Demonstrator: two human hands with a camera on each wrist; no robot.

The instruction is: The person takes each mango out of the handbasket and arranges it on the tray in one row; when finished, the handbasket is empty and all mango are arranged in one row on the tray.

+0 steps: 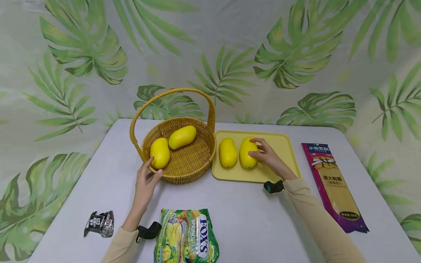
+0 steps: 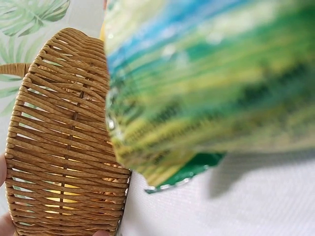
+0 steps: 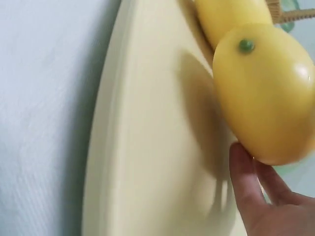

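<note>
My right hand (image 1: pixel 268 155) grips a yellow mango (image 1: pixel 247 155) over the pale yellow tray (image 1: pixel 276 146), thumb and fingers at its right side. In the right wrist view, the same mango (image 3: pixel 266 93) shows a small green stem spot. A second mango (image 1: pixel 228 152) lies on the tray just left of it. My left hand (image 1: pixel 144 186) holds the near left rim of the round wicker basket (image 1: pixel 185 178), fingertips close to a mango (image 1: pixel 160 151) inside. Another mango (image 1: pixel 182 137) lies farther back in the basket. The left wrist view shows the basket's woven wall (image 2: pixel 64 137), with fingertips at its edges.
A green Fox's candy bag (image 1: pixel 185 235) lies at the table's front, beside my left wrist, and blocks much of the left wrist view. A small black wrapper (image 1: pixel 99 224) sits at the left. Right of the tray lies a long pasta pack (image 1: pixel 333 186). The basket's tall handle (image 1: pixel 177 89) arches above it.
</note>
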